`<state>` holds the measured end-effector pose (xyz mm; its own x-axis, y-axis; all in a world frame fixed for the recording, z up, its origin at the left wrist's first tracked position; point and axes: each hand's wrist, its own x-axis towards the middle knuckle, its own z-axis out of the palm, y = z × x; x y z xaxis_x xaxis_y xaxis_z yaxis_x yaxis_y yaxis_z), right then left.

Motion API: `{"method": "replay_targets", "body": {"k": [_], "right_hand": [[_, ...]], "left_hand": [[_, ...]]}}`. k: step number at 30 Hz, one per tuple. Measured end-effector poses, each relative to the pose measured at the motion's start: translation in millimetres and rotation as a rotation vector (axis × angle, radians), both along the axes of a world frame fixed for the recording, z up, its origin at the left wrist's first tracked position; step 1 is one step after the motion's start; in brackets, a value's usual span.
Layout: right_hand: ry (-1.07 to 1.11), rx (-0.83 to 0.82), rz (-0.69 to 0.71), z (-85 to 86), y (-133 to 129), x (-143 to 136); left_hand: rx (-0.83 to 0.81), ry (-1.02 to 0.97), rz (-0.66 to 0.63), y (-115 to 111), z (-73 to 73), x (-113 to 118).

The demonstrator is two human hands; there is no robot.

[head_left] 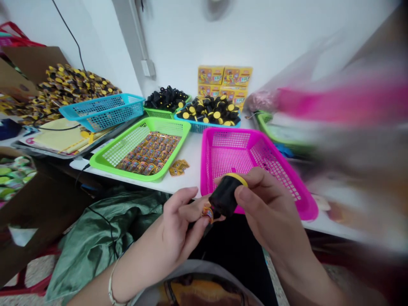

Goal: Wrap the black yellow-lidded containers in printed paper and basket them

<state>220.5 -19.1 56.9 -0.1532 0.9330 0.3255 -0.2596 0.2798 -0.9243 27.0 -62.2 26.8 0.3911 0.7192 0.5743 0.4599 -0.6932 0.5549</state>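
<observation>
Between finger and thumb of my right hand (270, 204) is a small black container with a yellow rim (227, 194), tilted over. My left hand (181, 221) pinches a small printed orange sticker (208, 212) right beside the container's lower end; whether the two touch, I cannot tell. Both hands are over my lap, in front of the magenta basket (255, 135). To the left, a green basket (111, 168) holds rows of small printed pieces (149, 155). A few loose printed pieces (179, 167) lie on the white table beside it.
Behind stand a blue basket (199, 126) of black-and-yellow containers, black pieces (167, 98) in a green basket, and yellow boxes (225, 78) against the wall. At left are a blue basket (102, 112), a heaped pile (73, 87) and a green bag (95, 229). Blurred plastic covers the right.
</observation>
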Motion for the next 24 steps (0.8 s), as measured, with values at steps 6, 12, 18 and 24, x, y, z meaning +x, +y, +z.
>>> {"method": "replay_targets", "body": {"k": [6,12,18,24], "right_hand": [[-0.006,0.045,-0.054,-1.4,-2,6],[-0.061,0.068,-0.015,-2.5,-6,4],[0.051,0.045,0.007,-9.8,-11,-5],[0.052,0.040,-0.101,-18.1,-24,-8]], "left_hand": [[0.129,0.044,0.053,-2,9.7,-4],[-0.043,-0.267,0.030,-8,0.4,3],[-0.136,-0.759,-0.039,-5,-0.9,23],[-0.031,-0.696,0.008,-10,-2.0,19]]}}
